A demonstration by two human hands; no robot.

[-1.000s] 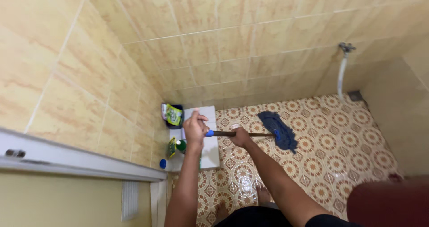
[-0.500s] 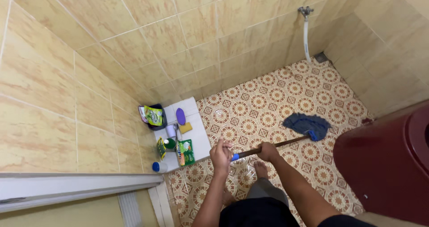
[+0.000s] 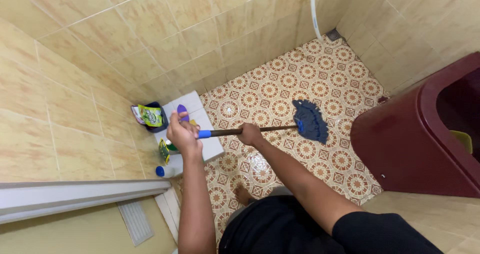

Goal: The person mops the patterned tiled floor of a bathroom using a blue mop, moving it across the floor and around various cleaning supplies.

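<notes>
Both of our hands are closed around one mop handle [image 3: 260, 130], which runs almost level across the middle of the view from nine o'clock toward three o'clock. Our left hand [image 3: 182, 133] wraps the blue grip [image 3: 204, 133] at the very end of the pole, fingers curled over the top, which likely gives it the job of steering. Our right hand [image 3: 250, 133] clasps the dark shaft a little further along, where it can press the pole down and push it. The blue mop head [image 3: 311, 120] lies flat on the patterned floor tiles [image 3: 280, 84], at about two o'clock from our right hand and near the dark red bin [image 3: 400, 144] that stands at three o'clock. Holding the pole low and long in this way keeps the strands spread on the wet, shining floor. At nine o'clock, against the beige wall tiles [image 3: 75, 99], a raised white ledge [image 3: 212, 146] keeps cleaning things off the floor: a green and yellow packet [image 3: 150, 116], a purple brush [image 3: 182, 111] and a blue-capped bottle [image 3: 161, 171] just below it. A white hose [image 3: 314, 14] hangs down the far wall at twelve o'clock, ending near a floor drain [image 3: 334, 35]. One bare foot [image 3: 243, 194] shows beneath our arms.
</notes>
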